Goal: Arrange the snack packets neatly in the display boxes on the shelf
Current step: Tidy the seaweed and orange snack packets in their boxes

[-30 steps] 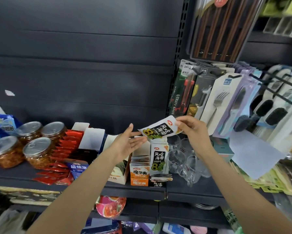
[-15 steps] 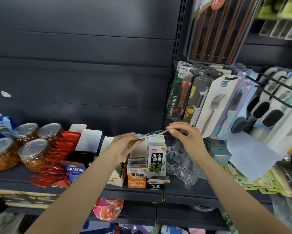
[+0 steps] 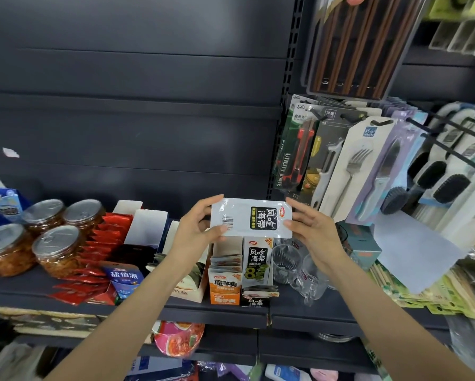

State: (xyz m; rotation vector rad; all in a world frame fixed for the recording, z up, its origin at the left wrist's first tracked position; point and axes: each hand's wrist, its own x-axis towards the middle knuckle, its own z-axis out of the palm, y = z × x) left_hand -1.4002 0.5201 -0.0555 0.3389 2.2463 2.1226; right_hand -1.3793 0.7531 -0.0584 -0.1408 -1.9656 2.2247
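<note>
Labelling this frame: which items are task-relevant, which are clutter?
Job:
white seaweed snack packet, held at its ends by left hand and right hand
black-and-white display box
orange display box
loose red sachets

Clutter:
clear lidded jars
clear glass mugs
carded steel fork

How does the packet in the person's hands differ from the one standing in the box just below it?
The held packet lies sideways in the air, pinched by the left hand and right hand; the boxed packet stands upright. The held one shows its barcode side, the boxed one its printed front. Both carry the same black label.
</note>
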